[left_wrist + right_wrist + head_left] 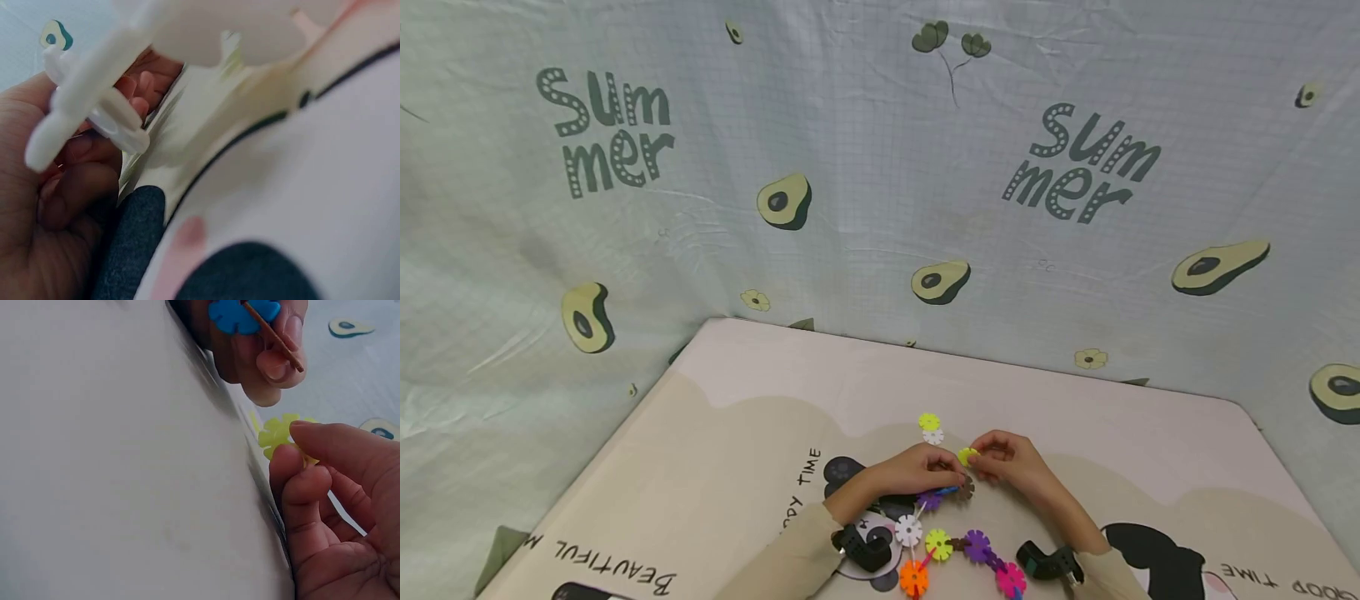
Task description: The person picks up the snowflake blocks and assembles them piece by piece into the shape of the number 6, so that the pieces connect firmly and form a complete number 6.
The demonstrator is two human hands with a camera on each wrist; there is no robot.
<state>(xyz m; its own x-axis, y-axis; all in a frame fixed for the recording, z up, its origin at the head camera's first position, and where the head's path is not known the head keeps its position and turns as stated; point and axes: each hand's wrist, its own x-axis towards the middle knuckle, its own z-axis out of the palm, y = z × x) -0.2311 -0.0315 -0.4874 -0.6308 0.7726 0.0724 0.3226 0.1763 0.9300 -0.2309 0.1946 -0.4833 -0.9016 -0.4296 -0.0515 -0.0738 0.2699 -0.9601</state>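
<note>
Between thumb and fingers my right hand (1011,458) pinches a yellow notched disc (275,434). Facing it, my left hand (917,469) grips the end of a chain of interlocked discs. At that end are a blue disc (234,317) and a brown disc (273,335), the brown one slotted into the blue and turned edge-on in the right wrist view. The yellow disc is held apart from the brown one. From the left hand the chain runs down through a purple disc (929,501), a white disc (908,531) and an orange disc (913,577). White pieces cross close before the left wrist camera.
More linked discs, yellow (938,544), purple (977,546) and pink (1011,580), lie toward the near edge. Beyond the hands lie a loose yellow disc (928,422) and white disc (933,437). The printed tabletop (737,433) meets an avocado-patterned cloth (865,250) behind.
</note>
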